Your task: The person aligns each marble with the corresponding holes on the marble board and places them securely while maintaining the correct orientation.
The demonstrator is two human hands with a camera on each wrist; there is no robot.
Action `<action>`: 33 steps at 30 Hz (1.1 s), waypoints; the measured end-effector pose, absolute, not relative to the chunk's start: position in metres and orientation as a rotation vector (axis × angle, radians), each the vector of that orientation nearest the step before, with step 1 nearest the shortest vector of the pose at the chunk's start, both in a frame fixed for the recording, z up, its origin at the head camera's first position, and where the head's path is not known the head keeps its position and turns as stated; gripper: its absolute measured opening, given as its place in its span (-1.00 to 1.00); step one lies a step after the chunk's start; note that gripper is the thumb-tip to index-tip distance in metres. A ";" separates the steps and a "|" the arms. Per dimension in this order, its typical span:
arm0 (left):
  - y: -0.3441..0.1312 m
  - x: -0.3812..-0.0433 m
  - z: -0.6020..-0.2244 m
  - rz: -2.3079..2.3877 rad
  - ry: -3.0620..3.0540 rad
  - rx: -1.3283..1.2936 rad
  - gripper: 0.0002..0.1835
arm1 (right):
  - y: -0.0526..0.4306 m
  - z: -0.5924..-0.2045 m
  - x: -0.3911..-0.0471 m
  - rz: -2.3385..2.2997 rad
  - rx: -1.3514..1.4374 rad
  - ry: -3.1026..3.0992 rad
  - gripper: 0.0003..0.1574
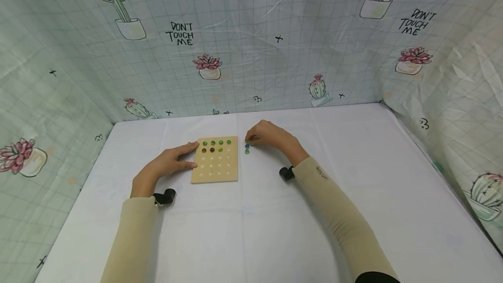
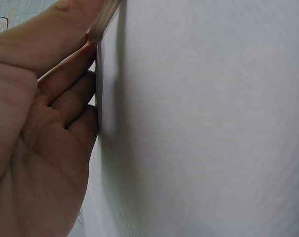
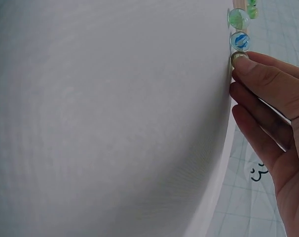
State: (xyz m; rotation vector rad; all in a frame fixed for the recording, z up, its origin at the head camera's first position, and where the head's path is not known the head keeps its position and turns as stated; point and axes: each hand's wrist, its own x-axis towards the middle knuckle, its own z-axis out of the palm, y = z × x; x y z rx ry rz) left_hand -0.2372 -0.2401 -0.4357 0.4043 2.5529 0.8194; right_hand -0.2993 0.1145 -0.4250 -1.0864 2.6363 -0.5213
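Observation:
A square wooden board (image 1: 214, 165) with rows of shallow hollows lies flat on the table. Several green marbles (image 1: 221, 142) fill its far row; two brown marbles (image 1: 212, 150) and a yellow-green marble (image 1: 220, 150) sit in the row below. My left hand (image 1: 167, 160) rests at the board's left edge, thumb and fingers spread along it. To the right of the board, my right hand (image 1: 271, 135) pinches a marble (image 3: 235, 59), mostly covered by the thumb. A clear marble with blue swirls (image 3: 240, 41) and a green marble (image 3: 238, 19) lie in line beside the fingertips.
A white cloth (image 1: 243, 230) covers the table. Behind it and at both sides hangs a patterned curtain (image 1: 251, 69) with cactus drawings. A small black camera is worn on each wrist.

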 end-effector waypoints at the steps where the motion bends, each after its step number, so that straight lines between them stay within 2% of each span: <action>1: -0.240 -0.237 -0.436 0.818 2.553 0.403 -0.06 | 0.115 -0.425 -0.299 -0.523 -1.088 2.638 -0.75; 33: -0.245 -0.238 -0.433 0.841 2.544 0.421 -0.07 | 0.119 -0.424 -0.299 -0.623 -1.071 2.638 -0.80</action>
